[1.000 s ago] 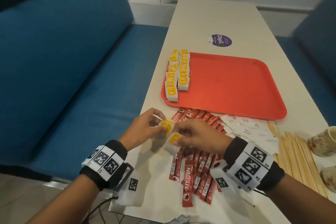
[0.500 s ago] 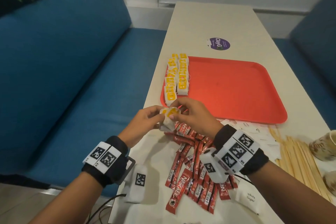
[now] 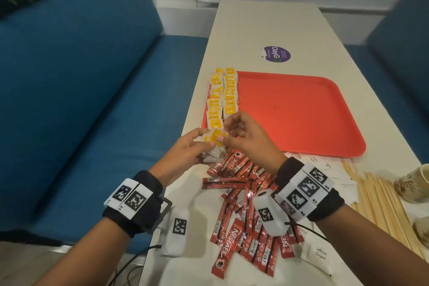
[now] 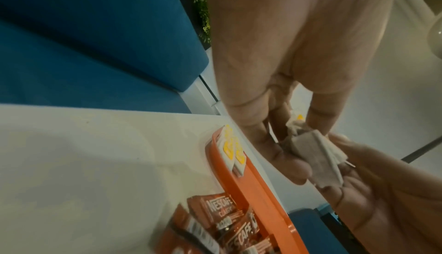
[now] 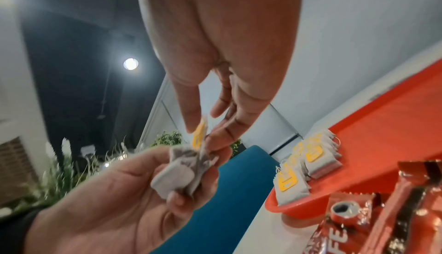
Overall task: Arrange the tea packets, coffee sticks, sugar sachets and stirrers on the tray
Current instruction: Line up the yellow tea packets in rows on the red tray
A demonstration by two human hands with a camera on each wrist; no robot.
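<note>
We are mid-way through the tea step: on the smooth red plastic tray (image 3: 301, 118) two rows fill its left edge. Our left hand (image 3: 185, 153) cups soft paper tea bags (image 3: 214, 146); our right hand (image 3: 246, 139) pinches one yellow tag, which next needs separating and laying flat.

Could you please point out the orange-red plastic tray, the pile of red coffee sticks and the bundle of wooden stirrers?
Orange-red plastic tray (image 3: 301, 118): head view, bare floor.
Pile of red coffee sticks (image 3: 243, 211): head view, middle of the pile.
Bundle of wooden stirrers (image 3: 380, 206): head view, mid-length.
</note>
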